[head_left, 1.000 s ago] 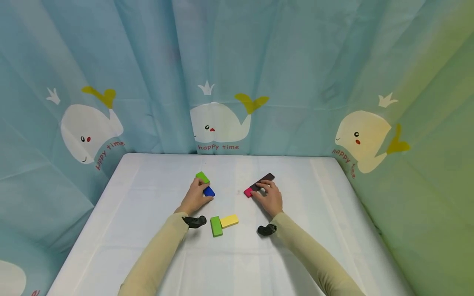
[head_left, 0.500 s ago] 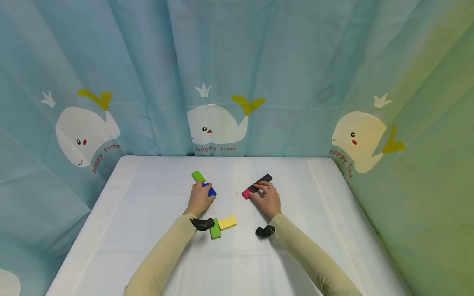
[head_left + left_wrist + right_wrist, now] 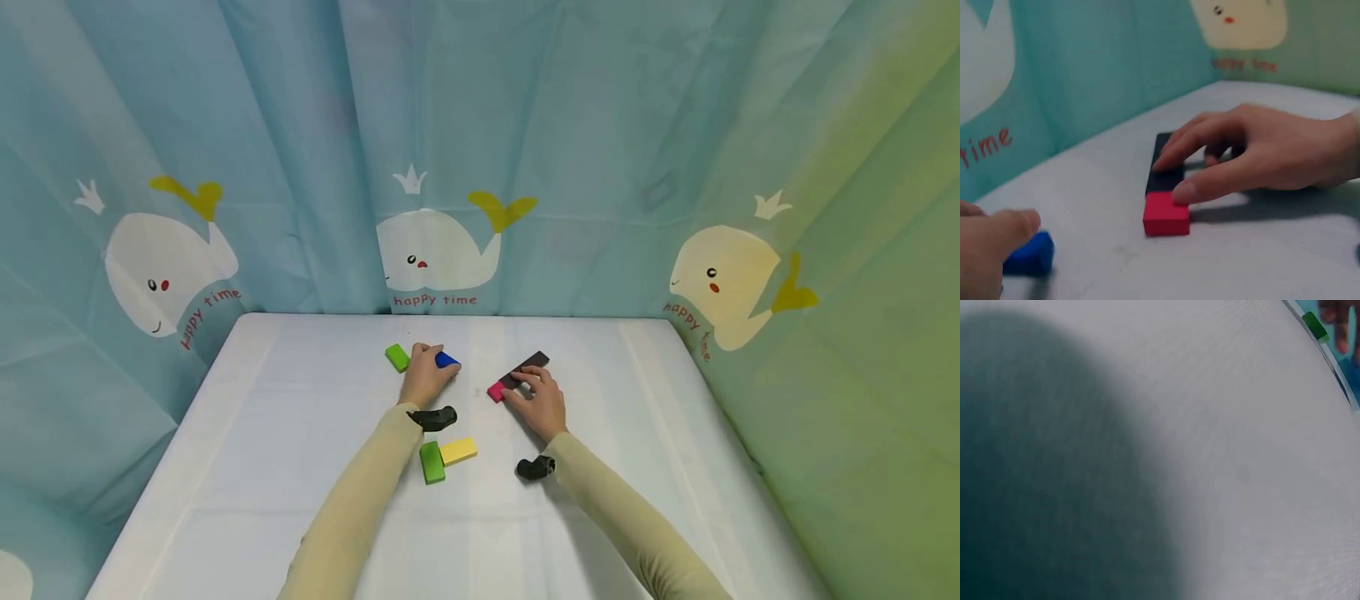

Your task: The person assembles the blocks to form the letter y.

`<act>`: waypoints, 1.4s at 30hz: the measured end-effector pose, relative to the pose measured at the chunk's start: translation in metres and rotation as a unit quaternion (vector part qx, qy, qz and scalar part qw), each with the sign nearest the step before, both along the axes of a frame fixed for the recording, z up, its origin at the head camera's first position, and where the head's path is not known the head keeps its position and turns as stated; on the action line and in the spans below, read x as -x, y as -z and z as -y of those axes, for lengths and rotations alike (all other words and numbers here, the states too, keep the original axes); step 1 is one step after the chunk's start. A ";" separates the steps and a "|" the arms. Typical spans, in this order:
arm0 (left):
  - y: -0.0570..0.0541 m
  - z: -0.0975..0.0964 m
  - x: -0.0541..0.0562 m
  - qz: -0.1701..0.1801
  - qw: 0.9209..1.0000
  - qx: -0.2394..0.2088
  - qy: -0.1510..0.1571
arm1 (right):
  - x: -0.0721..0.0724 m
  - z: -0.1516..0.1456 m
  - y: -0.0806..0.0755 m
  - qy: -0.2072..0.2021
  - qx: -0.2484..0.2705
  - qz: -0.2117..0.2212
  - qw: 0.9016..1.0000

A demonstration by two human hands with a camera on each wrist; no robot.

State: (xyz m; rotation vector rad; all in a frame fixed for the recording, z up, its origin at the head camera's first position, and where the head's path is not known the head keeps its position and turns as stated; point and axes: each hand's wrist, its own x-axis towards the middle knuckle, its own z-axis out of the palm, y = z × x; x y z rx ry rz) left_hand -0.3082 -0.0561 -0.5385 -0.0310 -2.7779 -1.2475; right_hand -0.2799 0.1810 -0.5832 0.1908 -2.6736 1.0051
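In the head view my left hand pinches a blue block between fingers and thumb, partly hiding it. The left wrist view shows the thumb along the top of this blue block. Farther right, my right hand lies over a long black block and a small red block, which stand end to end. Its thumb rests on the red block and a finger touches the top of the black block. A green block lies left of my left hand.
Nearer on the white table, another green block lies against a yellow block. A blue curtain printed with whales hangs behind the table. A dark blur fills much of the right wrist view.
My left hand has moved right and away from me with the blue block, leaving the far green block behind. My right hand stays on the red and black blocks.
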 end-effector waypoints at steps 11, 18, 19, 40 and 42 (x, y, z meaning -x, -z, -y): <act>0.018 -0.010 0.009 0.003 0.998 0.004 -0.061 | 0.002 0.000 -0.001 -0.002 -0.004 0.006 1.000; 0.017 -0.019 0.011 0.000 0.996 -0.013 -0.092 | 0.004 0.001 -0.004 -0.009 -0.003 0.012 1.000; 0.017 -0.020 0.011 0.000 0.996 -0.021 -0.091 | 0.005 0.001 -0.003 -0.009 -0.003 0.011 1.000; 0.015 -0.058 -0.001 0.019 0.999 -0.026 0.000 | 0.002 -0.002 -0.001 0.006 -0.005 0.022 1.000; 0.014 -0.059 -0.002 0.014 1.000 -0.025 0.007 | 0.003 -0.003 -0.001 0.008 -0.006 0.020 1.000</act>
